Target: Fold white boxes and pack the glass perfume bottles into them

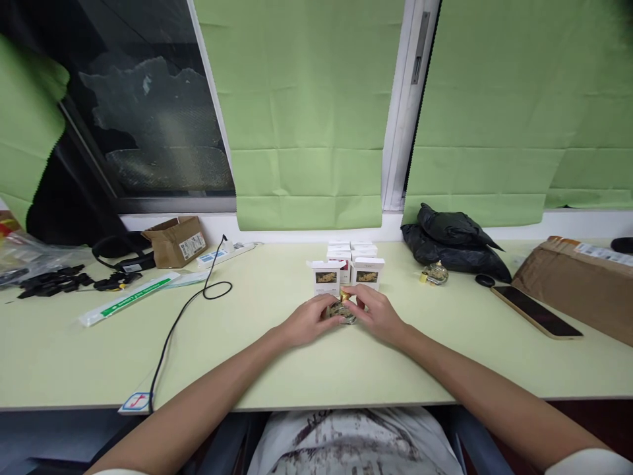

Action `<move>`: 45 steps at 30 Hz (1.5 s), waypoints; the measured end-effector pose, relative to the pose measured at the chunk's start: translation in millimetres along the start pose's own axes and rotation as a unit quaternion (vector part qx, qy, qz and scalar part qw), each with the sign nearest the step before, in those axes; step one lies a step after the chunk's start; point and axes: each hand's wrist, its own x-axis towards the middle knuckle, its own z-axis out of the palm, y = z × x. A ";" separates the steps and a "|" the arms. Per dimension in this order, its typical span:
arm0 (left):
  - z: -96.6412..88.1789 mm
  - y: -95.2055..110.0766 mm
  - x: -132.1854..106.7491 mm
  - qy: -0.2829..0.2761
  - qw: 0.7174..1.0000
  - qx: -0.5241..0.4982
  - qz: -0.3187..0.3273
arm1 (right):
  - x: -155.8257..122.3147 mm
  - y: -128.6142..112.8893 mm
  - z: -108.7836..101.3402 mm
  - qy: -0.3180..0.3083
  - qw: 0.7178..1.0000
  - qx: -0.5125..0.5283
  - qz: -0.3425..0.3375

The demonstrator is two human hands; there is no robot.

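Note:
A small round glass bottle with a gold cap rests on the table between my hands. My left hand grips its glass body from the left, fingers closed round it. From the right, my right hand pinches the gold cap at the top; part of the bottle is hidden behind the fingers. Just beyond my hands stand small white boxes with a dark and gold picture, one on the left and one on the right. Their top flaps look open. Several more white boxes are lined up behind them.
A second gold-capped bottle lies to the right, near black plastic bags. Farther right are a phone and a brown parcel. On the left are a black cable, a green-striped packet and a cardboard box.

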 end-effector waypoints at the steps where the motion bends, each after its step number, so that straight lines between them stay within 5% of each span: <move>1: 0.1 -0.3 -0.1 0.000 1.000 0.001 -0.001 | 0.1 0.3 -0.4 -0.002 1.000 0.000 -0.001; 14: -0.3 -0.2 -0.2 0.004 1.000 0.000 -0.005 | 5.9 0.0 -18.1 -0.026 1.000 -0.017 -0.001; 21: -1.0 -0.3 0.7 -0.001 1.000 0.008 -0.009 | 8.0 39.9 -52.7 0.124 0.988 -0.091 0.022; 26: -1.5 -0.4 0.2 -0.013 1.000 0.013 -0.016 | 3.6 79.0 -85.2 0.259 0.942 -0.150 0.149; 31: -1.7 -0.9 0.6 -0.017 1.000 0.016 -0.021 | -4.8 113.5 -107.8 0.294 0.880 -0.304 0.215; 37: -2.5 -2.1 -0.7 -0.014 1.000 0.027 -0.006 | -15.3 137.5 -110.5 0.342 0.780 -0.304 0.427; 40: -1.9 -4.8 -1.4 0.002 0.999 0.034 0.002 | -18.7 145.4 -109.1 0.337 0.760 -0.254 0.495; 45: -0.6 -11.8 -1.0 0.037 0.999 0.035 -0.001 | -24.2 159.7 -110.2 0.335 0.753 -0.231 0.516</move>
